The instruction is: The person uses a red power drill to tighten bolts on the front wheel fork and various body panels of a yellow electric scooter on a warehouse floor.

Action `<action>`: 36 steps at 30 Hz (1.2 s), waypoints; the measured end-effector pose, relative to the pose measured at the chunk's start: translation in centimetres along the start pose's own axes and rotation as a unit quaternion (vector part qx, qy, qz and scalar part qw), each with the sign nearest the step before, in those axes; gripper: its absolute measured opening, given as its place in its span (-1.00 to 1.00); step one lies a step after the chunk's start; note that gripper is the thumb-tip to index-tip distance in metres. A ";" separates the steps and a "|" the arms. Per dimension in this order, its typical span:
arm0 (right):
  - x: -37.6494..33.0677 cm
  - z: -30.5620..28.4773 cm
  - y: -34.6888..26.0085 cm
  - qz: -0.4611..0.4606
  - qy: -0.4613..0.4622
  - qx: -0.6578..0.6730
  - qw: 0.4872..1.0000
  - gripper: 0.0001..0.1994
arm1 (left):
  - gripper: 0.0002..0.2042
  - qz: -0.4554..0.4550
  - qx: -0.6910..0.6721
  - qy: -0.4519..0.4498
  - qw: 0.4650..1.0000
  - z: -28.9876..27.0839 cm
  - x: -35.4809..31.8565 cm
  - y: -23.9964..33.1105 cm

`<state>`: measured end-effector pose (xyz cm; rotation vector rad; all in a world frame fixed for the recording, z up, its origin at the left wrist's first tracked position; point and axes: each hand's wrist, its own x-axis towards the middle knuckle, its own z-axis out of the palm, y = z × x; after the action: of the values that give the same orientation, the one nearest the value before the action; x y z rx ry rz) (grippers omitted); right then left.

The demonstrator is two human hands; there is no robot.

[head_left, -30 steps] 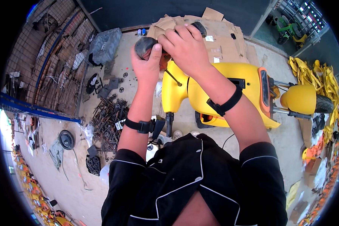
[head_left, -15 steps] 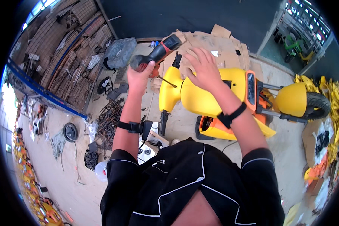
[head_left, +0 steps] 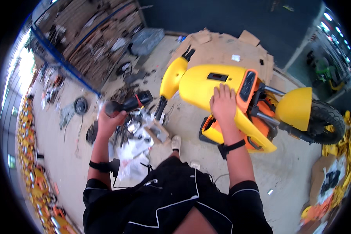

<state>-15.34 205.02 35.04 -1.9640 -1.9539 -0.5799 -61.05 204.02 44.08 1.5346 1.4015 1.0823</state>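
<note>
In my left hand (head_left: 109,123) is a black and red cordless drill (head_left: 130,104), the fingers wrapped round it. It is held over the floor, to the left of the yellow scooter (head_left: 201,80) and apart from it. My right hand (head_left: 224,104) lies with fingers stretched out on the scooter's yellow body, just left of the dark, orange-framed panel (head_left: 247,86). The yellow handlebar cover (head_left: 171,78) is at the scooter's left end, with a black grip on each side. At its right end are a yellow mudguard (head_left: 294,109) and a black tyre (head_left: 328,121).
Flattened cardboard (head_left: 218,48) lies behind the scooter. Near my left arm are an open cardboard box (head_left: 158,132) and white plastic bags (head_left: 134,152). A blue-framed cage (head_left: 66,64) holds stacked cardboard at the far left. Yellow wrapping (head_left: 349,144) is heaped at the right.
My left hand has drawn the drill away from the handlebar cover, left and nearer to me. My right hand has come down onto the scooter's body. The view has shifted.
</note>
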 end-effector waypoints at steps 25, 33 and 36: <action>-0.6 -0.2 -2.2 -0.013 0.070 0.001 0.997 -0.72 | -0.80 -0.501 -0.097 0.222 0.831 -3.3 -60.9 -21.7; -1.6 1.3 -4.4 0.031 0.064 -0.071 0.995 -0.67 | -0.47 -0.546 0.056 0.191 0.814 -13.9 -56.2 -31.3; -3.2 1.7 -6.1 0.052 0.036 -0.055 0.996 -0.61 | -0.49 -0.513 0.096 0.225 0.823 -19.1 -52.8 -35.2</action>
<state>-21.24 203.18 31.54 -2.0666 -1.7997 -0.7343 -92.37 154.66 13.01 0.4008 2.3016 0.6028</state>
